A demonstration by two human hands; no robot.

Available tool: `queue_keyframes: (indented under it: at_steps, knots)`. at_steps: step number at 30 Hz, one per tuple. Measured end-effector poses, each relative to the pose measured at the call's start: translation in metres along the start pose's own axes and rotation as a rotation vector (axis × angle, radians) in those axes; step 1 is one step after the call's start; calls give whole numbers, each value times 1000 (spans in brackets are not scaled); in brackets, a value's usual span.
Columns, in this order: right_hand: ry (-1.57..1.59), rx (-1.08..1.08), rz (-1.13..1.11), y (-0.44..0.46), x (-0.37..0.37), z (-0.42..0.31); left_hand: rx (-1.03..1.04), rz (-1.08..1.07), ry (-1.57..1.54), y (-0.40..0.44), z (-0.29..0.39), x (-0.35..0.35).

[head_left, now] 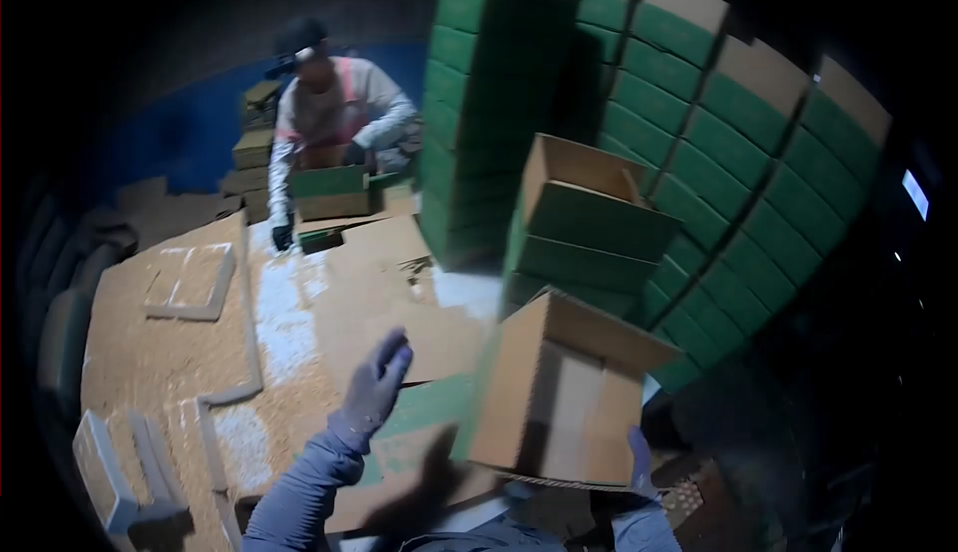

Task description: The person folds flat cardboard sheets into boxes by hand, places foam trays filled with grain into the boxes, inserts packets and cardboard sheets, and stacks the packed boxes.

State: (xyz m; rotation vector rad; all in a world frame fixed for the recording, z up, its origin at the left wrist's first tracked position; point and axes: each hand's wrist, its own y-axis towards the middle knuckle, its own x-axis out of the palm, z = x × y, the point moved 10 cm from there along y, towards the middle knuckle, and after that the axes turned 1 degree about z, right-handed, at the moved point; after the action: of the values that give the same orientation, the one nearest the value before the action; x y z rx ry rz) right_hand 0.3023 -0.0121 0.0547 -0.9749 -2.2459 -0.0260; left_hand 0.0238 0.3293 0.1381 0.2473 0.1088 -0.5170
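Note:
An open cardboard box (507, 397), brown inside with raised flaps, is tilted toward me just right of centre. My right hand (641, 460), gloved, grips its near right edge; part of that hand is hidden. To the left of the box, my left hand (379, 387) is raised in a grey-purple glove, its fingers stretched out and nothing in them. Flat cardboard with a green section (434, 407) lies below the left hand. Behind the held box, another open green and brown box (599, 215) tops a stack.
Tall stacks of green boxes (738, 133) stand at the right and back. Across from me a person (339, 103) in dark gloves bends over an open green box (329, 193). Brown granular material (170, 352) and pale frames (215, 292) lie at left.

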Motion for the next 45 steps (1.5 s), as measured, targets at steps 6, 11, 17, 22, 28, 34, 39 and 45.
queue_keyframes:
  at_steps: [6,11,17,22,28,34,39,45]
  knots:
    - [15,-692,193,-11,-59,-264,25,-99,-177,229,95,91]
    - [-137,-772,-222,101,-25,-422,76,-592,199,272,78,213]
    - [-590,-384,-249,240,110,-386,-281,-568,-436,271,19,241]
    - [-793,-241,-271,309,170,-291,-253,-291,-654,225,81,220]
    - [-456,-647,-7,321,42,-312,328,78,292,164,40,136]
    - [-850,11,-10,266,-179,26,-100,26,1184,-114,-138,36]
    - [-1885,97,-470,109,23,183,-187,60,893,-189,-174,73]
    - [-1069,323,-742,206,51,161,-113,-318,1026,-204,-52,30]
